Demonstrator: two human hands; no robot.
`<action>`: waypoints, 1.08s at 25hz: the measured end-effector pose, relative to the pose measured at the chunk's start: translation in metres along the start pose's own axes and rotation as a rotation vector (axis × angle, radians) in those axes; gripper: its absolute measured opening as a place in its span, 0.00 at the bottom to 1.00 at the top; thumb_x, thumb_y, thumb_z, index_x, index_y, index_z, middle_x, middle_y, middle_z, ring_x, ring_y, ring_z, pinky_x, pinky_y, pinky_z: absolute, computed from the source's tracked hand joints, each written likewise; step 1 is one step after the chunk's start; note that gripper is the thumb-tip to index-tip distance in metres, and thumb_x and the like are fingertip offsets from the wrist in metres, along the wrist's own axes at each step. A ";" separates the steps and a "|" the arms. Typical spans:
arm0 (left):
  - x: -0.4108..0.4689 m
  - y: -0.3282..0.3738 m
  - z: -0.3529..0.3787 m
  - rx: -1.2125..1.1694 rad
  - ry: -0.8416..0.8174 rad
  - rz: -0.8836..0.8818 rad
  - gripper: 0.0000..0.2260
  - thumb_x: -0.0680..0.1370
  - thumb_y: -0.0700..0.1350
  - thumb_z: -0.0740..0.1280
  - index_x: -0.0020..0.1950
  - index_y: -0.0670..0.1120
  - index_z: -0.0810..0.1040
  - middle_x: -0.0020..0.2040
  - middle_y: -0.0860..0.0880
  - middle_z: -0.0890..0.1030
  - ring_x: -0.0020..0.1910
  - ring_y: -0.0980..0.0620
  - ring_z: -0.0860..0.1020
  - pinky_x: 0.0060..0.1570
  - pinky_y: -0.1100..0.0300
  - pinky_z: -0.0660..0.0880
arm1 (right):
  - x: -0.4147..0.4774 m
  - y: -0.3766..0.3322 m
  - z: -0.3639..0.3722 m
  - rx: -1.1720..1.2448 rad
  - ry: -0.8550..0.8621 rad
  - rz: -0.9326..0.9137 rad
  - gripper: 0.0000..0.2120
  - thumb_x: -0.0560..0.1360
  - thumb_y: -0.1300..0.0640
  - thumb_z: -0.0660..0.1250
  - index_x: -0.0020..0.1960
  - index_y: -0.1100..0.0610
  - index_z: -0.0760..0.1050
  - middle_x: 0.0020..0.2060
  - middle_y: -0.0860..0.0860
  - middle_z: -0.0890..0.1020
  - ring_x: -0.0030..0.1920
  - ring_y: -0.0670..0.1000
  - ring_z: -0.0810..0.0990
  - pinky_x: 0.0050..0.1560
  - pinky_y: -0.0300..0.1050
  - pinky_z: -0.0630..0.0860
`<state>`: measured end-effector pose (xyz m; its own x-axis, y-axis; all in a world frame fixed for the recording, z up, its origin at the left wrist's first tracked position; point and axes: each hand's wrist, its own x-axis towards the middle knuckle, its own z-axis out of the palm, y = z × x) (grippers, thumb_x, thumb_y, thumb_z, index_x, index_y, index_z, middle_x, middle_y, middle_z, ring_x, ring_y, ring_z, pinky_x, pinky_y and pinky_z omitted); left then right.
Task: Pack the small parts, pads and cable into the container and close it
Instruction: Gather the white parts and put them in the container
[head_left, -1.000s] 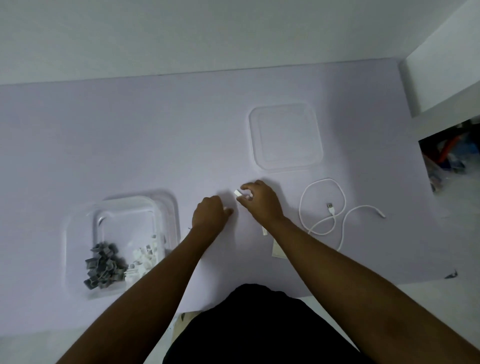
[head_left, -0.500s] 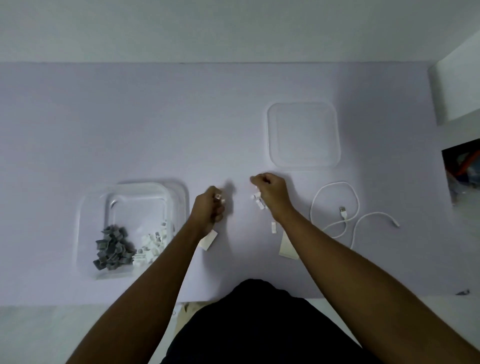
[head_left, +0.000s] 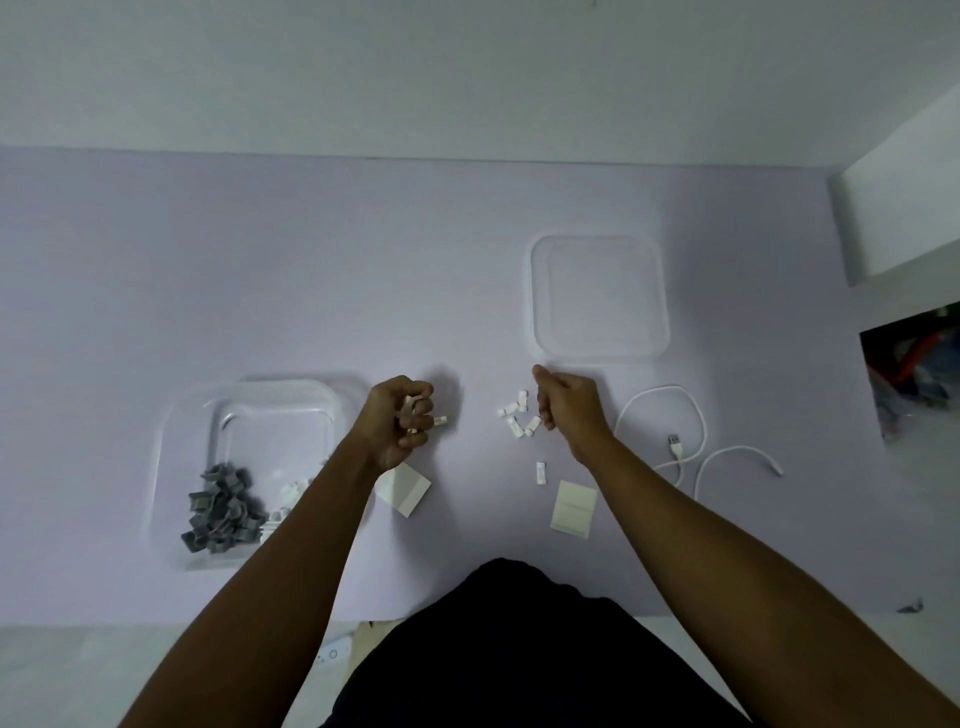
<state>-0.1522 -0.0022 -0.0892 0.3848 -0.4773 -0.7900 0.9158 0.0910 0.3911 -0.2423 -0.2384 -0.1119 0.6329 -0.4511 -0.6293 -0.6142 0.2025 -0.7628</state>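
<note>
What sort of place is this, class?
Probably a plain indoor worktable: a lilac table against a bare wall, with a clear container, its lid and a white cable.

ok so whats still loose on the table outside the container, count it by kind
loose white parts on the table: 6
pads: 2
cable: 1
lid: 1
total: 10
A few more white parts sit in the left hand; their number is not clear.

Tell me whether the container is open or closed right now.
Open. The container has no cover on it, so the grey and white parts inside show plainly. Its lid lies flat on the table, apart from it.
</note>
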 end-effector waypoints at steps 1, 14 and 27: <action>0.003 0.000 0.001 0.057 0.041 0.000 0.07 0.76 0.44 0.59 0.37 0.47 0.70 0.27 0.52 0.65 0.20 0.57 0.59 0.18 0.68 0.51 | 0.001 0.004 0.000 -0.146 0.016 -0.096 0.22 0.77 0.50 0.70 0.29 0.60 0.72 0.25 0.55 0.74 0.26 0.50 0.69 0.32 0.43 0.67; 0.015 -0.006 -0.002 1.240 0.379 0.340 0.21 0.73 0.59 0.72 0.35 0.44 0.70 0.28 0.50 0.69 0.28 0.52 0.67 0.31 0.59 0.64 | 0.003 0.025 -0.021 -0.698 -0.134 -0.358 0.24 0.72 0.51 0.75 0.66 0.50 0.75 0.44 0.42 0.79 0.41 0.44 0.76 0.45 0.38 0.70; 0.033 -0.022 -0.001 1.649 0.388 0.373 0.10 0.76 0.52 0.69 0.53 0.47 0.80 0.48 0.46 0.82 0.48 0.44 0.79 0.43 0.56 0.72 | -0.008 0.004 -0.019 0.615 -0.182 0.205 0.09 0.73 0.54 0.61 0.39 0.57 0.76 0.28 0.49 0.67 0.28 0.49 0.62 0.30 0.43 0.58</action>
<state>-0.1595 -0.0195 -0.1247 0.7606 -0.3973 -0.5135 -0.1972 -0.8949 0.4003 -0.2592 -0.2506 -0.1070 0.6340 -0.2081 -0.7448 -0.3844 0.7509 -0.5370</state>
